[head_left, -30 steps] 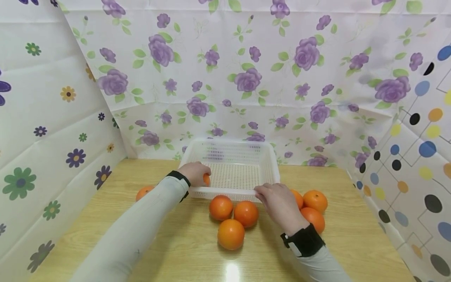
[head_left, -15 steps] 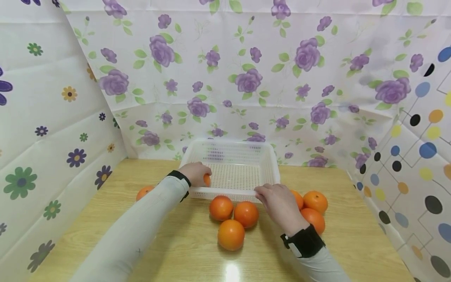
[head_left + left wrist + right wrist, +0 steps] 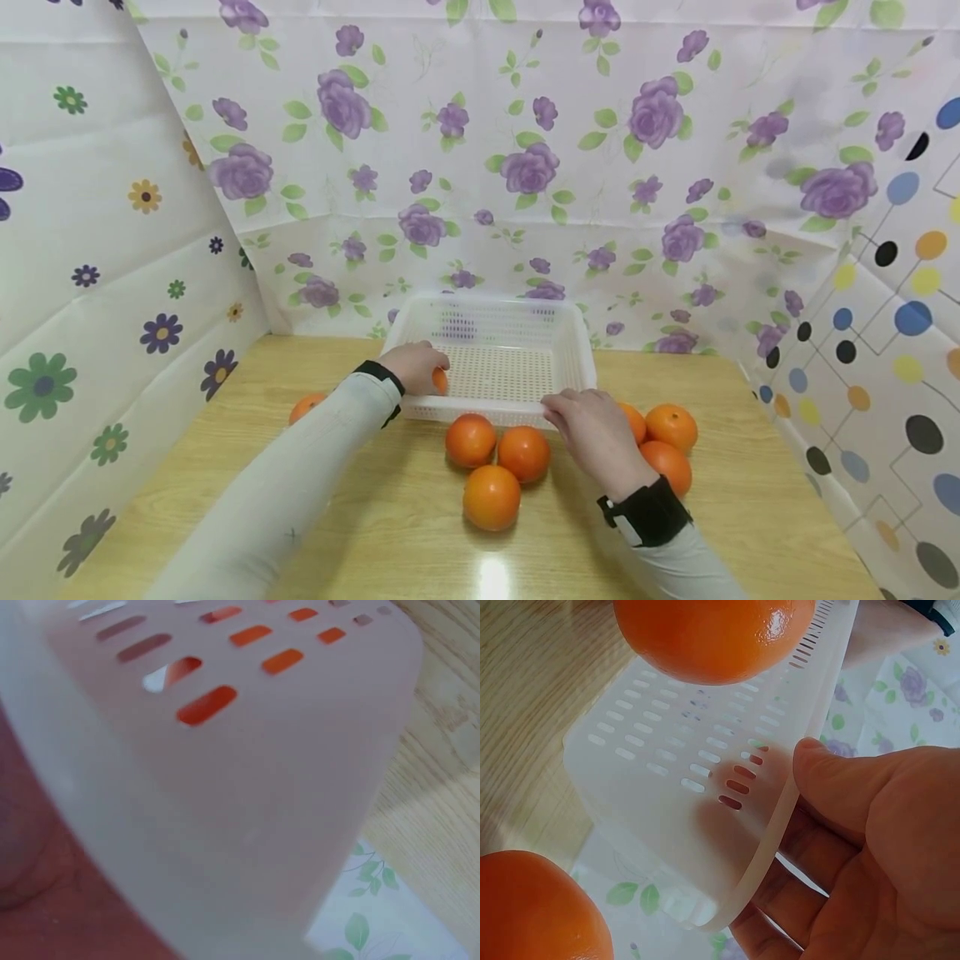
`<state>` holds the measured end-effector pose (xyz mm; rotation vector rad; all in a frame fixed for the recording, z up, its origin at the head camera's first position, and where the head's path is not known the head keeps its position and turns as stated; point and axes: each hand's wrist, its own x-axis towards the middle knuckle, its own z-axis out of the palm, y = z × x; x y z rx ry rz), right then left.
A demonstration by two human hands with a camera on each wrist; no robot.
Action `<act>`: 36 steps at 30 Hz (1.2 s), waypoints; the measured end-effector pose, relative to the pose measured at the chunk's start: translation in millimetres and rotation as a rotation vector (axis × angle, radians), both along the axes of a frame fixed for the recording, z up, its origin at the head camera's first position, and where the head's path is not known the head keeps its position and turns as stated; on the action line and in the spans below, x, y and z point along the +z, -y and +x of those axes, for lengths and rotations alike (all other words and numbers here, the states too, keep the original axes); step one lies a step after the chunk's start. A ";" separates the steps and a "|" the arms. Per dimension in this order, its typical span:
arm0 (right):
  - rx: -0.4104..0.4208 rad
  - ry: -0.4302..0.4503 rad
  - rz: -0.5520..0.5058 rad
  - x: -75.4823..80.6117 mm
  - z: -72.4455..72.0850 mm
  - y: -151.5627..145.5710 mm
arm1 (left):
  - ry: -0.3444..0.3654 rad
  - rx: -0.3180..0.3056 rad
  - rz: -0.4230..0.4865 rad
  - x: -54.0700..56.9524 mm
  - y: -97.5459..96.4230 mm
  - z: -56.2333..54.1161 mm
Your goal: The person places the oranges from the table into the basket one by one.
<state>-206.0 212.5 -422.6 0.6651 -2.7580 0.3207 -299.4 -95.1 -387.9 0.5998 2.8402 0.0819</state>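
no word, label, brand or number can be read in any view. the one sign-like thing is a small, dark, cross-shaped mark (image 3: 292, 534), much like a plus, on the long, pale grey fabric sleeve (image 3: 247, 500) in the head view; whether printed or drawn cannot be told. the small, white, rectangular patch (image 3: 628, 530) on the black wristband (image 3: 658, 510) shows no legible lettering.

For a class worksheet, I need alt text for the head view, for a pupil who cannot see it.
A person's left hand holds a round orange fruit inside a white perforated plastic basket while the right hand grips the basket's near rim. Seven more fruits show on the light wooden table.
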 end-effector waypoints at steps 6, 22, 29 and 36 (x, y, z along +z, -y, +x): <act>0.002 -0.011 0.001 0.6 0.1 0.2 | 0.015 -0.007 0.002 2.8 0.7 0.9; 0.002 -0.019 0.008 -0.6 0.1 0.9 | 0.008 0.008 0.063 6.6 0.6 6.2; 0.003 -0.022 0.014 -0.2 0.9 0.6 | -0.054 0.007 0.092 10.7 0.8 14.2; 0.008 -0.021 0.012 1.4 1.2 0.8 | -0.143 0.046 0.145 14.1 0.1 28.2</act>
